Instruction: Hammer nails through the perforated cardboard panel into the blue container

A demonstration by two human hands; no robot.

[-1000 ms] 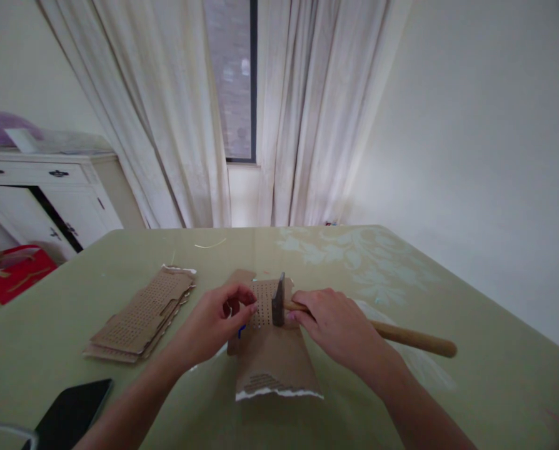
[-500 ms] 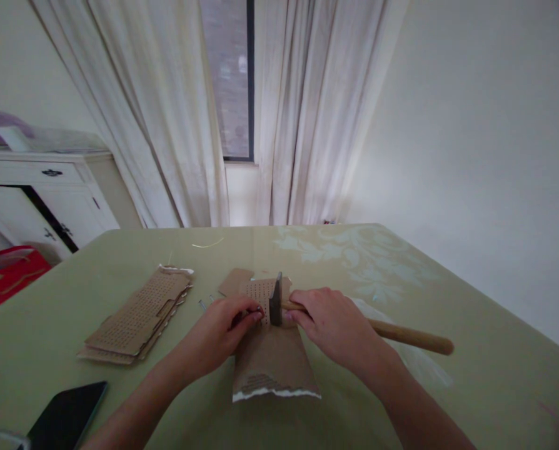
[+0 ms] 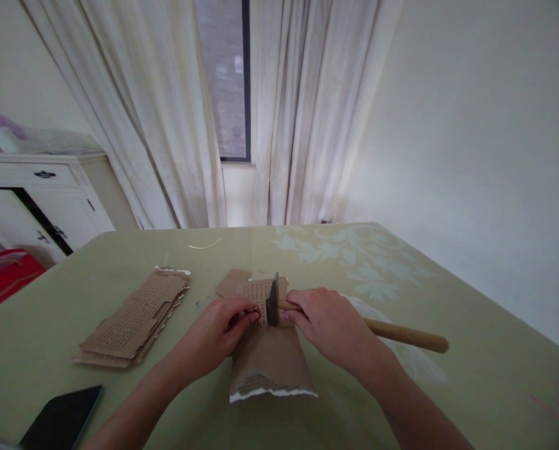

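Observation:
My right hand (image 3: 326, 315) is wrapped round the wooden handle of a hammer (image 3: 404, 334), close to its dark metal head. The head stands upright over a piece of brown cardboard (image 3: 272, 362) with rows of small punched holes and a torn white near edge. Just left of the head, my left hand (image 3: 232, 319) pinches a small nail, mostly hidden by the fingers, against the cardboard. A couple of loose nails (image 3: 199, 305) lie beside that hand. Behind the work is a smaller cardboard piece (image 3: 231, 281).
A stack of punched cardboard strips (image 3: 134, 319) lies to the left on the green table (image 3: 190, 419). A dark phone (image 3: 61, 415) is at the near left. Clear plastic (image 3: 415, 362) lies under the hammer handle. A thin yellowish strand (image 3: 204, 245) lies toward the back.
The whole view has shifted slightly. Both hands, the hammer and the cardboard keep nearly the same places relative to one another.

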